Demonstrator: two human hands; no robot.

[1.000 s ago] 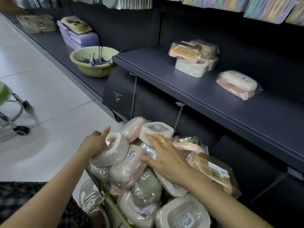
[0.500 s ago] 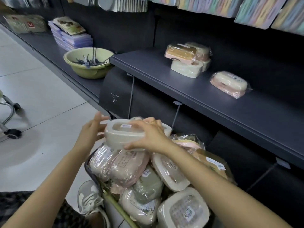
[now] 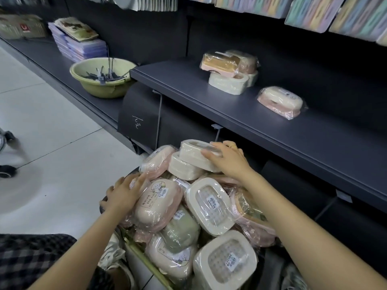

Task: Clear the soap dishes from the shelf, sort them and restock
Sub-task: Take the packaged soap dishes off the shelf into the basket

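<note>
heap of wrapped soap dishes [image 3: 201,208] in a container low in the head view, pink, cream and green. right hand [image 3: 228,160] grips a cream soap dish [image 3: 194,152] at the far top of the heap, fingers curled over its edge, stacked on another cream one. left hand [image 3: 121,193] rests flat, fingers straight, on a pink soap dish [image 3: 159,201] at the heap's left. dark shelf [image 3: 188,88] beyond: stack of four dishes [image 3: 228,70]; single pink dish [image 3: 280,101] to its right. green basin [image 3: 102,77] further left.
</note>
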